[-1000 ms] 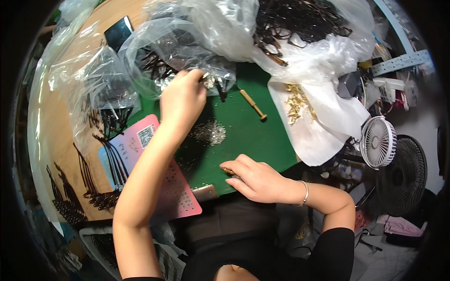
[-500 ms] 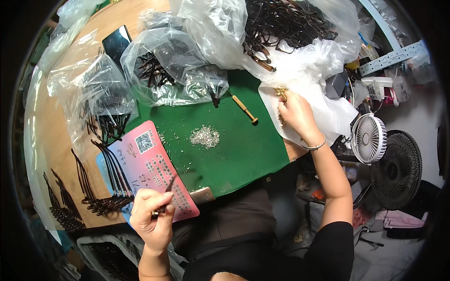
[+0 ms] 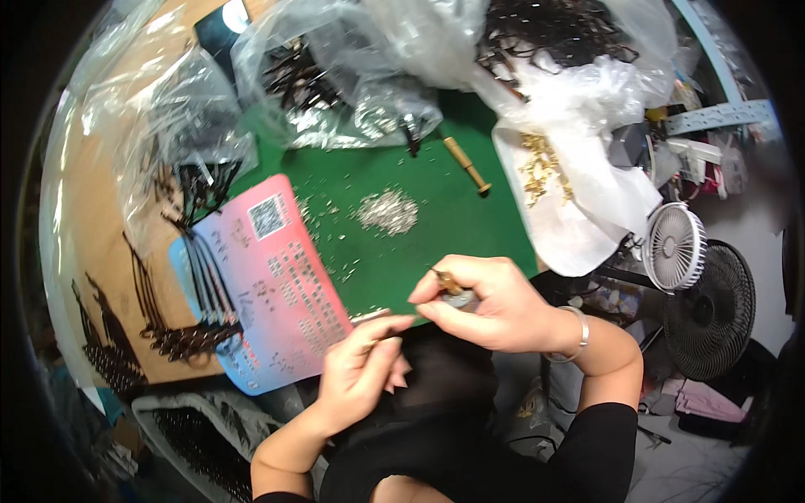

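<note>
My right hand [image 3: 503, 306] is closed with thumb and forefinger around a small gold-coloured metal piece [image 3: 449, 281], just off the near edge of the green mat [image 3: 449, 226]. My left hand [image 3: 360, 365] is close beside it, fingers pinched together; whatever is between them is too small to make out. A pile of tiny silver tube-like bits [image 3: 388, 212] lies on the mat. More gold metal pieces [image 3: 541, 172] rest on the white plastic bag [image 3: 558, 239] at the right. A brass-coloured handled tool [image 3: 466, 166] lies on the mat's far right.
A pink and blue printed sheet [image 3: 277, 251] covers the mat's left side. Bundles of dark cords [image 3: 189, 339] lie left of it. Clear bags [image 3: 335, 84] with dark cords and a phone [image 3: 222, 33] are at the back. Two fans [image 3: 675, 247] stand at right.
My right hand has come from the gold pieces on the white bag to the mat's near edge, carrying one. My left hand has moved right toward it. The view has shifted slightly.
</note>
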A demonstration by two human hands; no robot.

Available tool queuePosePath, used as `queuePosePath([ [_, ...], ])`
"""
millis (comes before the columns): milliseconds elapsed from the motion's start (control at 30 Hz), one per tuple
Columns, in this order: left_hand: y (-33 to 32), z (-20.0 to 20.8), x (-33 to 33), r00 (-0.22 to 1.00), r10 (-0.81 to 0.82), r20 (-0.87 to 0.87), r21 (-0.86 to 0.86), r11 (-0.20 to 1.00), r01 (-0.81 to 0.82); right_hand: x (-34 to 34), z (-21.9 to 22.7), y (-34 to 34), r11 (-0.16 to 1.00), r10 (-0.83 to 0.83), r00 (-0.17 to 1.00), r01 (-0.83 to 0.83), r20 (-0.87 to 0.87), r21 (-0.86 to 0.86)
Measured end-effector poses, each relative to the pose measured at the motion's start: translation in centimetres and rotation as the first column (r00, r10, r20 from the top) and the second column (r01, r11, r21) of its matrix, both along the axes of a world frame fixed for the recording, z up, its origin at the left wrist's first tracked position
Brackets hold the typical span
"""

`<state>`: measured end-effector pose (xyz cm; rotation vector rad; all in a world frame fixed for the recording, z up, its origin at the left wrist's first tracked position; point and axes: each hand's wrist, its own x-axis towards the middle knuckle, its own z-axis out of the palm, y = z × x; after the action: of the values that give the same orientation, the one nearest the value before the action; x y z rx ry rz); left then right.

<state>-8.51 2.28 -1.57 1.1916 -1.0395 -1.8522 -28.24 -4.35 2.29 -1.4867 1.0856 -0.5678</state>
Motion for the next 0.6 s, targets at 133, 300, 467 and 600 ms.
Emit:
queuePosePath([
  [133,0.2,0.2,0.4,0.998,-0.003,-0.056,0.157,0.988,0.012,1.8,-2.1,0.9,0.990,-0.136,0.989,0.133,0.060,0.052],
  [300,0.5,-0.7,0.6,0.974,0.074,-0.212,0.131,0.990,-0.046,3.6,-4.1,1.6,0.987,-0.083,0.992,0.095,0.097,-0.126],
  [467,0.4,-0.9,-0.2,0.957,0.139,-0.255,0.093,0.989,-0.118,4.0,-4.3,2.4,0.963,-0.244,0.957,0.259,0.157,-0.080],
  [600,0.6,-1.7,-0.7,0.949,0.167,-0.268,0.074,0.986,-0.152,3.9,-5.5,3.1,0.929,-0.220,0.947,0.277,0.234,-0.246],
])
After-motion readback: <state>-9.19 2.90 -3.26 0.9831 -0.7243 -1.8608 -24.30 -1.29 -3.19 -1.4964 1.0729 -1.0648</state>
